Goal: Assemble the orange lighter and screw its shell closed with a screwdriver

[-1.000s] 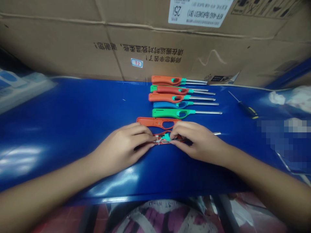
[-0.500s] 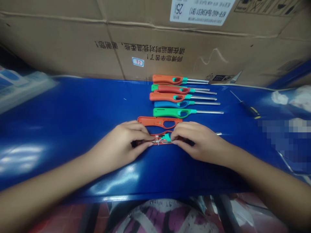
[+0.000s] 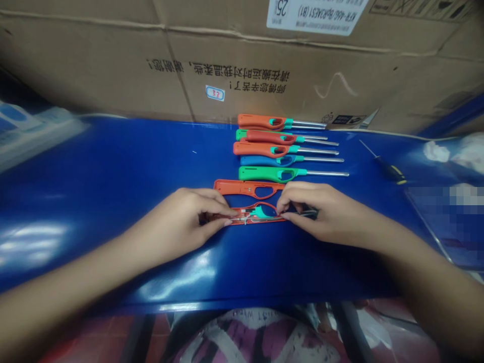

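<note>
The open orange lighter half (image 3: 247, 206), with a teal trigger (image 3: 260, 212) inside it, lies at the middle of the frame, its lower edge well above the bench's (image 3: 94, 201) front edge. The left hand (image 3: 191, 214) has its grip clenched on the half's left end; the right hand (image 3: 321, 212) pinches at its right end, though I cannot tell on which part. Just above, an orange cover half (image 3: 232, 187) leaves a narrow gap. Stacked lighters (image 3: 260, 173) reach up toward the cardboard box (image 3: 124, 70). Broad blue surface opens at left; a screwdriver (image 3: 391, 171) lies at right.
</note>
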`<state>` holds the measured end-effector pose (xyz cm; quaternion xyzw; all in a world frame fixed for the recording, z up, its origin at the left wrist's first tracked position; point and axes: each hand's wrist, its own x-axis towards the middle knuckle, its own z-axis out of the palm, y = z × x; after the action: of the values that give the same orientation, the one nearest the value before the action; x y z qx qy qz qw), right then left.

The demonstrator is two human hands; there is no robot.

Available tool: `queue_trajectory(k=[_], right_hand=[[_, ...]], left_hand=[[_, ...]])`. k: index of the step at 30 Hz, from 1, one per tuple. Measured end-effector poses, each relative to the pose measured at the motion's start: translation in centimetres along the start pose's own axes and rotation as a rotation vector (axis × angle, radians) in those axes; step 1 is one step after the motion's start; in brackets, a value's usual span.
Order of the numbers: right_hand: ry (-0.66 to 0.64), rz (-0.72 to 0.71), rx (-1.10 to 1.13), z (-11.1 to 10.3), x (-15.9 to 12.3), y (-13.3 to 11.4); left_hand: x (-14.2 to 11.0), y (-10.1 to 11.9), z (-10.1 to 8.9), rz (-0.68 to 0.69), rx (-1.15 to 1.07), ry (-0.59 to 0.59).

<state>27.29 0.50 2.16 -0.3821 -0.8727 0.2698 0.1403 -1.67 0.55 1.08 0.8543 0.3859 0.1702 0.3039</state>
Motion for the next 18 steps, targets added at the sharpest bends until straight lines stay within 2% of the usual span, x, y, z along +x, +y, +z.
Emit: queue_trajectory(k=[5,9,13,18], right_hand=[[-0.097,0.22,0.103,-0.6,0.1,0.6],[-0.086,0.373,0.218,-0.3,0.5,0.6],[-0.058,0.401,0.201,-0.2,0.7,0.8],[-0.098,0.338,0.146,-0.4,0.6,1.3]], left_hand=[[0.0,-0.3,0.0,-0.012,0.028,0.012],[0.1,-0.3,0.1,-0.017,0.034,0.012],[0.2,-0.3,0.1,-0.002,0.041,0.016],[0.1,-0.2,0.0,-0.004,0.038,0.025]])
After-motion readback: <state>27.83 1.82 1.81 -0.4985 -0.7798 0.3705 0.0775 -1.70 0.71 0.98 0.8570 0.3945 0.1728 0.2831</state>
